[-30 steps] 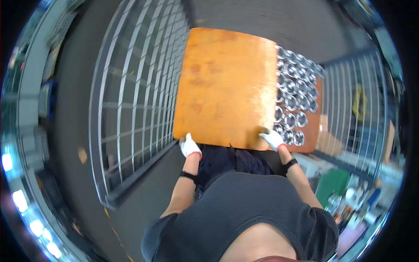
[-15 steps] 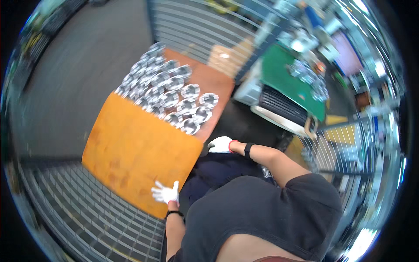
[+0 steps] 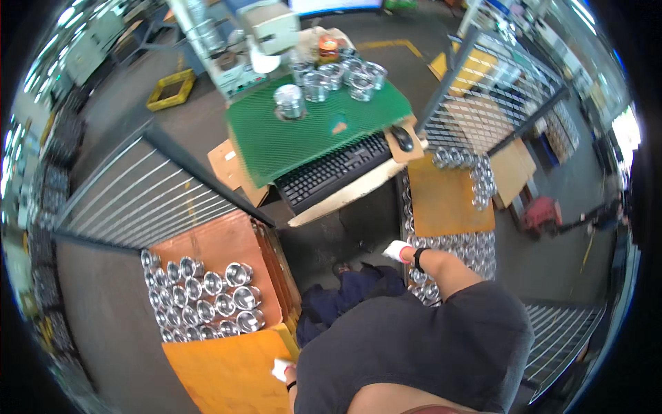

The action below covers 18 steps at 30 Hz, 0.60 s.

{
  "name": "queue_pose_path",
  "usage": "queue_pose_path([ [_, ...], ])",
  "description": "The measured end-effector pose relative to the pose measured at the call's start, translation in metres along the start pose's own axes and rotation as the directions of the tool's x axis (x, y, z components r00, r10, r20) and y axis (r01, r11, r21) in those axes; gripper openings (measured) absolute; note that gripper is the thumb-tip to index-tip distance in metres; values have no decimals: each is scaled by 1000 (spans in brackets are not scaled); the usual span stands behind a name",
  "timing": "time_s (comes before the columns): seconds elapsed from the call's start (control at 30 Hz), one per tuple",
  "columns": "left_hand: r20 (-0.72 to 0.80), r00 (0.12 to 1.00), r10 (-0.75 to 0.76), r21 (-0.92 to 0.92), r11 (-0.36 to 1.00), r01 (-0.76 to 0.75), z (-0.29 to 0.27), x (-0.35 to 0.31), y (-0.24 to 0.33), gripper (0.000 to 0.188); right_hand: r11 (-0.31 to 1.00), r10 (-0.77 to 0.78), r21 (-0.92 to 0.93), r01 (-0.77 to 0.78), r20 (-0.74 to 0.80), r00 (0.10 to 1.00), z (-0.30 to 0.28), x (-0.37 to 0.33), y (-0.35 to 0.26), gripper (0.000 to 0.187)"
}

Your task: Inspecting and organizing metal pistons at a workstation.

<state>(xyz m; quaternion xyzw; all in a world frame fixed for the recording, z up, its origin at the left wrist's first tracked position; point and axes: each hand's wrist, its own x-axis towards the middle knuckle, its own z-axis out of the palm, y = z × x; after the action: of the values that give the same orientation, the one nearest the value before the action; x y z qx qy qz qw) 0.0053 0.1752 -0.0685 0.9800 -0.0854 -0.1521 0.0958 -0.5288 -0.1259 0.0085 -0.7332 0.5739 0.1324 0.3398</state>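
My left hand, in a white glove, is at the right edge of an orange sheet at the lower left; its fingers are too small and blurred to read. Just beyond that sheet, rows of shiny metal cups stand on a reddish-brown board. My right hand, also gloved in white, hovers beside the right-hand stack, near more metal cups in rows; motion smears its fingers. Nothing shows in either hand. Another orange-brown sheet lies among those cups.
Ahead is a green-topped table with several metal cups on it. A black keyboard and a mouse sit at its near edge. Wire-mesh panels flank the stacks. A red machine part stands far right.
My view has swung right, bringing the green table to the centre and the right stack into sight. My left hand, spread over the orange sheet before, is now at its edge.
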Motion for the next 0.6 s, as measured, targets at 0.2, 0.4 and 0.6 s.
queue_pose_path([
  [0.2,505,645,573,-632,755,-176,24,-34,271,45,978,-132,-169,121,-55,990,81,-5,65,24],
  [0.4,834,-46,550,-451,631,-631,-26,-133,433,51,945,181,315,-90,-273,945,105,-12,44,30],
  [0.6,801,-321,505,-422,95,-902,-11,-123,487,56,968,237,106,-225,-119,964,111,-14,30,31],
])
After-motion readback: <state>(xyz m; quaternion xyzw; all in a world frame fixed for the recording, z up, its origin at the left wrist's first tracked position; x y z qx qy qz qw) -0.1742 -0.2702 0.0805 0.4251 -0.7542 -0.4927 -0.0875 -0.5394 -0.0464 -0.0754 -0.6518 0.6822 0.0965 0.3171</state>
